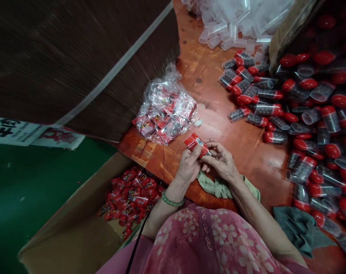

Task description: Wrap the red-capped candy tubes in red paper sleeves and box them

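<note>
A small red printed card (192,141) with a barcode is pinched between my two hands above the table. My left hand (189,164) grips its near left side, thumb on top. At its right end are the bent fingers of my right hand (223,161), closed on the card's edge by a small dark part I cannot make out. Just beyond my left hand lies a clear plastic bag (168,108) full of similar red cards. A pale green cloth (214,185) lies under my wrists at the table edge.
Many clear tubes with red caps (267,109) cover the right side of the table (201,85). Empty clear tubes (236,23) are heaped at the back. A cardboard box (84,228) with red packets (133,194) stands below left. A dark stack (90,64) rises at left; a dark cloth (300,228) lies right.
</note>
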### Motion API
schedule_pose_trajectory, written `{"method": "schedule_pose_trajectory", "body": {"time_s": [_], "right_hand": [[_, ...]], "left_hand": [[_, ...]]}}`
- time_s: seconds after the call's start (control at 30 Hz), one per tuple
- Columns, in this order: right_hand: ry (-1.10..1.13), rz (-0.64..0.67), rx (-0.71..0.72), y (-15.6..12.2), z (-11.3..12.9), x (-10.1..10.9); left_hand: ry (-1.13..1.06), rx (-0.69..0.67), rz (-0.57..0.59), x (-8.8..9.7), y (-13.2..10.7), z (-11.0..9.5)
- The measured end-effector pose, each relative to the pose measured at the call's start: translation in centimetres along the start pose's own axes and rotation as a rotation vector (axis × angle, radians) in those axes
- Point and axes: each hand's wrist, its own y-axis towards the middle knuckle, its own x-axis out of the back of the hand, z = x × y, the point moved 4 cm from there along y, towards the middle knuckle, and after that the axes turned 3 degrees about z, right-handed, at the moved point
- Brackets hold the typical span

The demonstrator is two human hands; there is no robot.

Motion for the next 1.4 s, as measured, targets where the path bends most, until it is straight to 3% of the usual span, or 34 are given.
{"method": "schedule_pose_trajectory", "body": {"time_s": [0.2,0.3,0.47,0.7,0.9,1.1,1.27,1.4], "right_hand": [[-0.032,-0.058,0.020,-0.6,0.2,0.2],[-0.098,-0.025,0.025,-0.8,0.3,0.1],[-0.361,-0.100,0.260,-0.8,1.5,0.6],[-0.521,0.100,0.171,-0.9,1.0,0.0],[-0.397,-0.009,0.224,-0.7,0.4,0.1],[-0.319,-0.110,0.217,-0.6,0.3,0.2],[-0.305,-0.142,0.198,-0.6,0.1,0.5],[-0.228,-0.141,0.116,-0.5,-0.3,0.3]], "left_hand": [[0.031,0.060,0.011,-0.5,-0.7,-0.1],[0.025,-0.001,-0.026,-0.4,-0.9,-0.9],[0.030,-0.153,-0.076,0.1,-0.7,-1.3],[0.125,-0.179,0.039,1.0,-0.6,-2.3],[0.293,-0.337,0.079,1.0,-0.7,-3.8],[0.448,-0.427,0.055,0.6,-0.8,-2.7],[0.465,-0.430,0.074,0.7,-0.3,-1.5],[0.475,-0.392,0.020,1.1,-0.5,-2.0]]}}
